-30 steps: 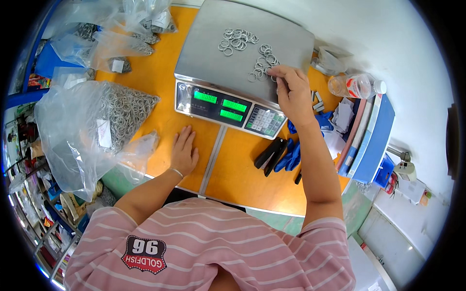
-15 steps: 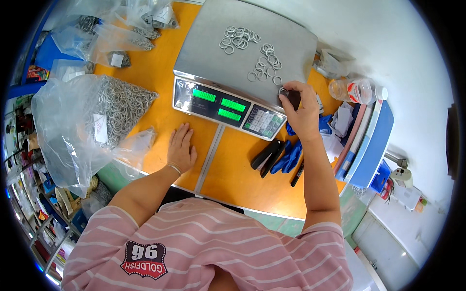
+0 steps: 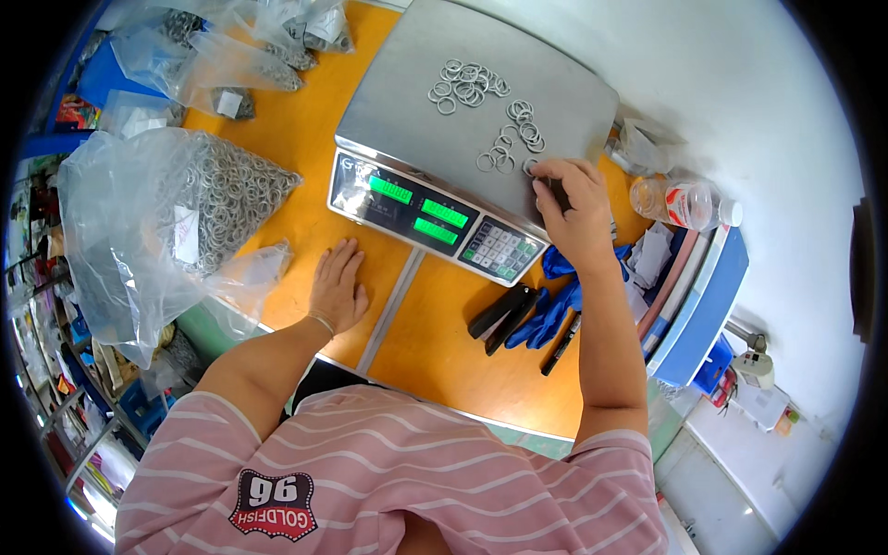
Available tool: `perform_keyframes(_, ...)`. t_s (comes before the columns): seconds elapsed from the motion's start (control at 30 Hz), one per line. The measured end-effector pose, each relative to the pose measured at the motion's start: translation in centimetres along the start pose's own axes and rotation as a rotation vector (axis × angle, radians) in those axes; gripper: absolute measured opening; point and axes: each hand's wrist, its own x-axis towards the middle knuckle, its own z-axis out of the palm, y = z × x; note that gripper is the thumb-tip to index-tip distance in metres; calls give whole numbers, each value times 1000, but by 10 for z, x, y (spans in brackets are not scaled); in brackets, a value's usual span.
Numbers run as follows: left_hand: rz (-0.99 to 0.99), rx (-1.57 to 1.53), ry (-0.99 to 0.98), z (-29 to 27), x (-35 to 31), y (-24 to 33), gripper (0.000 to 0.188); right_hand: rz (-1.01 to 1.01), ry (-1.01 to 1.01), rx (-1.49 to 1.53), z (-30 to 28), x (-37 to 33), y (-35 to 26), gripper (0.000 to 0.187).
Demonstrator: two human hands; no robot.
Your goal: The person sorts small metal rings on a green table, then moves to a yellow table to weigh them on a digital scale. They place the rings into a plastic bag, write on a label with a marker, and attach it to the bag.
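Note:
My right hand (image 3: 575,211) is above the right front corner of the scale's grey plate (image 3: 407,102). Its thumb and index finger are pinched together; anything between them is hidden. One metal ring (image 3: 530,166) shows right at the fingertips, partly covered. More metal rings lie on the plate in two loose groups, a heap (image 3: 470,85) farther back and a looser trail (image 3: 523,125) nearer my hand. The counting scale (image 3: 407,205) has lit green displays and a keypad. My left hand (image 3: 337,289) rests palm down, fingers stretched out, on the orange table (image 3: 444,324), holding nothing.
A large clear bag of metal rings (image 3: 231,199) lies left of the scale, with smaller bags (image 3: 231,102) behind it. A black stapler (image 3: 499,319), blue cloth (image 3: 555,310) and black pen (image 3: 561,344) lie at right. Beyond are a plastic bottle (image 3: 680,203) and upright folders (image 3: 708,296).
The view has shifted slightly. A ring seen between my right thumb and index finger before is now hidden by the fingers, which curl closer over the plate. My left hand stays flat on the table.

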Motion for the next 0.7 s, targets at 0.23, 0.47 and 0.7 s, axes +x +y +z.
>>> perform_keyframes(0.23,6,-2,7,-1,2,1,53,-2,172,-3,7,19,10,17)
perform_keyframes(0.47,-10,-3,3,0,0,-1,53,55,126,13,22,33,10,20)
perform_keyframes(0.7,-15,5,-13,0,0,-1,53,-112,11,-34,14,35,12,18)
